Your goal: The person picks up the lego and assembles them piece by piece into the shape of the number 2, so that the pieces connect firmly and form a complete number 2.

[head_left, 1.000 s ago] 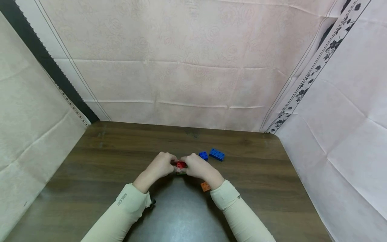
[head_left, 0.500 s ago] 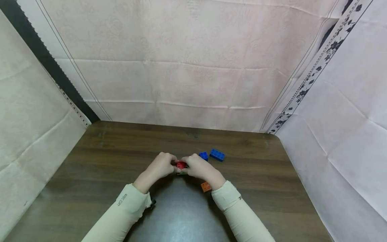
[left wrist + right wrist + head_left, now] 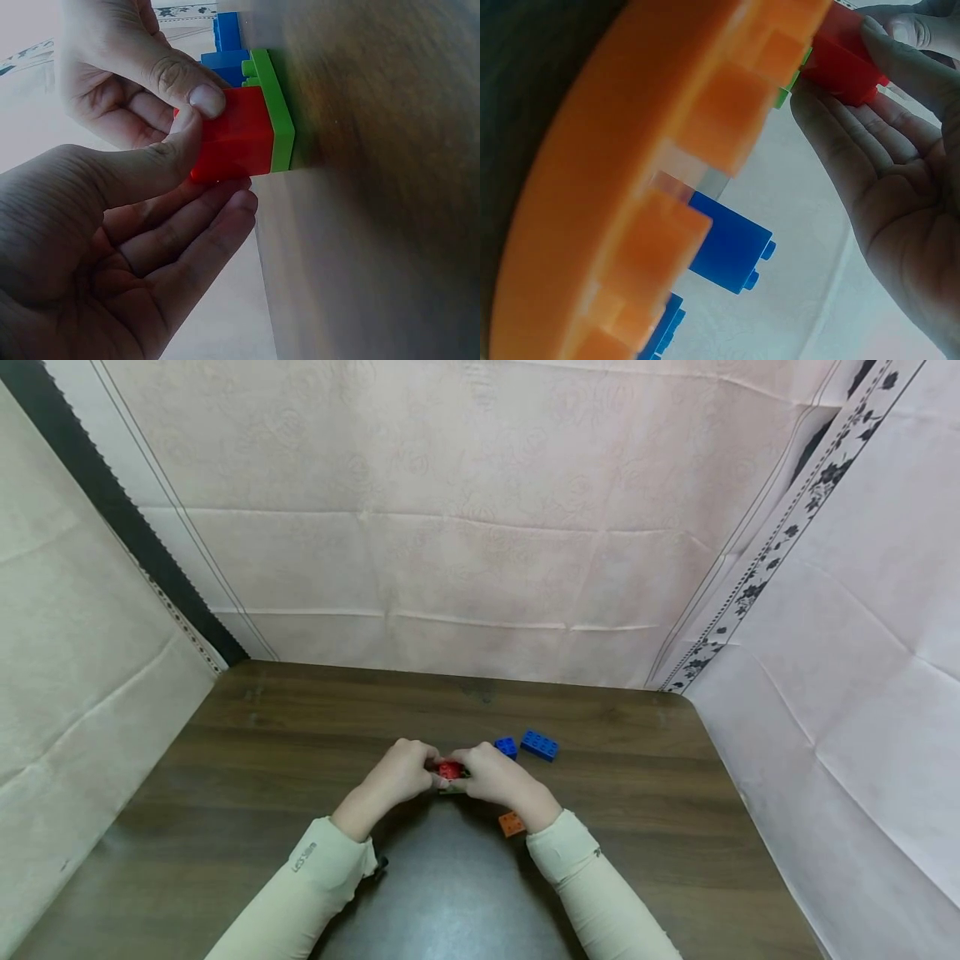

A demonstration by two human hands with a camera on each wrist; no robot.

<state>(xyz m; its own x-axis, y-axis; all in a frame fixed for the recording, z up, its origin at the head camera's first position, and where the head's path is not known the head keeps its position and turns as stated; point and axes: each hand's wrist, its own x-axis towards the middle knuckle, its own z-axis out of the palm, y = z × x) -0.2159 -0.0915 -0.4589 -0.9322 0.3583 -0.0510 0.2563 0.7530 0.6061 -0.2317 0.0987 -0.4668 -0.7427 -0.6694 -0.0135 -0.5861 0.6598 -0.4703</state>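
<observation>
A red toy brick (image 3: 244, 131) sits on a thin green base piece (image 3: 279, 112), with a few green studs showing beyond it in the left wrist view. My left hand (image 3: 397, 770) holds the brick from the left, its thumb on the near face and its fingers at the side. From the other side my right hand (image 3: 497, 775) grips the same brick, the two thumbs meeting on it. Only a bit of red shows between the hands in the head view. The green piece lies at the wooden table (image 3: 300, 718), its far part hidden.
Two blue bricks (image 3: 538, 745) lie just beyond the right hand. An orange brick (image 3: 511, 824) rests under the right wrist and looms large in the right wrist view. Pale cloth walls (image 3: 465, 568) enclose the table's back and sides.
Both hands stay on the red brick in nearly the same place. Only a very slight shift of the whole view shows.
</observation>
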